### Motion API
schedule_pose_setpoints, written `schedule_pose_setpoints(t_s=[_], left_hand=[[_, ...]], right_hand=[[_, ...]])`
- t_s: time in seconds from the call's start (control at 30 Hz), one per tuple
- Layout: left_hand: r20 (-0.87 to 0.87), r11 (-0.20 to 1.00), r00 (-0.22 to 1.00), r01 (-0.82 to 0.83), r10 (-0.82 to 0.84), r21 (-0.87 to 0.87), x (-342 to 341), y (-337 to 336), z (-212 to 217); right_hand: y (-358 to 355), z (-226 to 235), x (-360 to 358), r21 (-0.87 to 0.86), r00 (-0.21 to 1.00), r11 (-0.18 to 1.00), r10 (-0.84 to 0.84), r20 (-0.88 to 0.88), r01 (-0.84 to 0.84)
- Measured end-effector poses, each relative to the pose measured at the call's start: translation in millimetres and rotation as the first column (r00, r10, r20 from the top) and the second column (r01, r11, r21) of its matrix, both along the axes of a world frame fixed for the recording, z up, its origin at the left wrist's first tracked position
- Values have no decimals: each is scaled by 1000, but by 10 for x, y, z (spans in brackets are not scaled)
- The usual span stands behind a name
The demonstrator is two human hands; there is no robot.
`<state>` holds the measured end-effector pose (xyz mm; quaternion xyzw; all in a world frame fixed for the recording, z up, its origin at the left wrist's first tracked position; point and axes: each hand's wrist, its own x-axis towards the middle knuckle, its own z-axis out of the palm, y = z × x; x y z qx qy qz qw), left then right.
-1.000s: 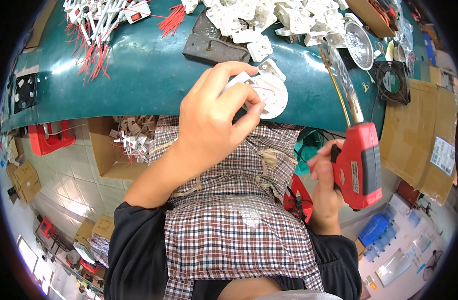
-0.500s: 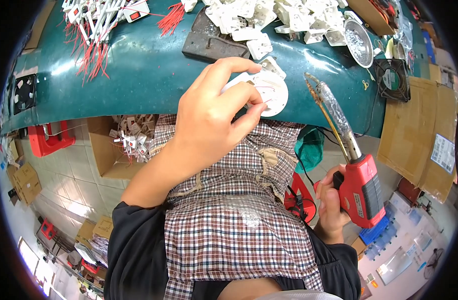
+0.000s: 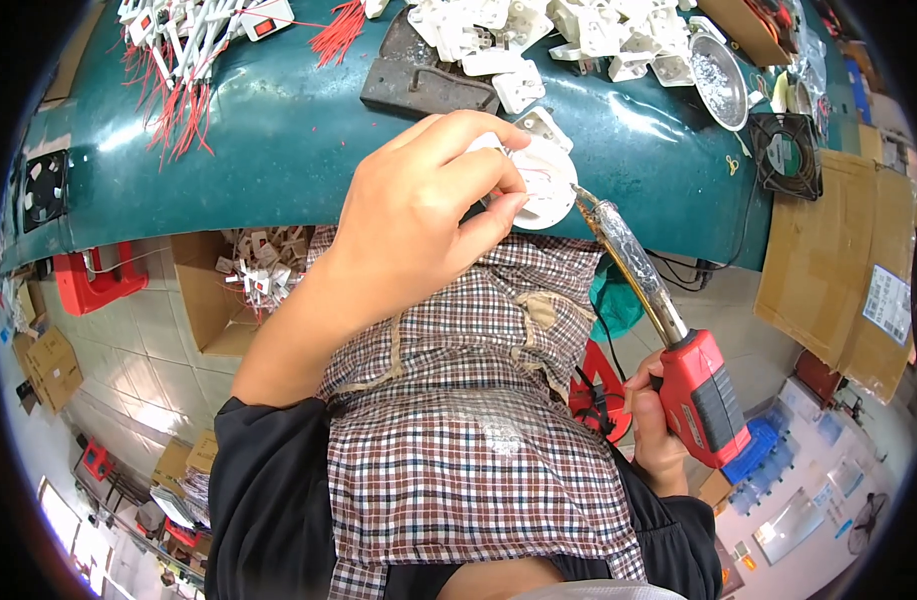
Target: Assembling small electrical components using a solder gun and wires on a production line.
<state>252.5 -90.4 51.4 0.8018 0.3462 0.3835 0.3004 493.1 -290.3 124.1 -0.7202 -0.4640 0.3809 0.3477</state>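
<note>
My left hand (image 3: 418, 200) is closed over a round white plastic piece (image 3: 550, 205) at the table's near edge. Its thumb and forefinger pinch a thin red wire (image 3: 536, 178) on the piece, while another finger rests on the white plastic farther up. My right hand (image 3: 658, 425) grips a red and black gun-shaped soldering iron (image 3: 706, 395). The iron's long metal barrel slants up and left, and its tip is by the right rim of the round piece; whether they touch I cannot tell. Just beyond lies a white plastic housing (image 3: 544, 128).
A dark metal block (image 3: 418, 85) lies behind my left hand, beside a heap of white housings (image 3: 618, 35). Red-wired switches (image 3: 183, 60) lie far left. To the right are a metal bowl (image 3: 718, 85) and a small black fan (image 3: 784, 155). An open carton (image 3: 203, 290) of switches stands below.
My right hand has moved the soldering iron left and slightly down, bringing its tip from the open air right of the round piece to its rim. The left hand has barely shifted.
</note>
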Motion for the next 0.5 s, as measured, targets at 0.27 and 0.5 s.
schedule_pose_setpoints(t_s=[0.27, 0.5], left_hand=[[-53, 990, 989, -135, 137, 37, 72, -137, 11], [-46, 981, 982, -181, 185, 72, 133, -173, -16]], right_hand=[[19, -3, 36, -24, 989, 996, 92, 116, -90], [9, -68, 75, -6, 957, 983, 181, 227, -184]])
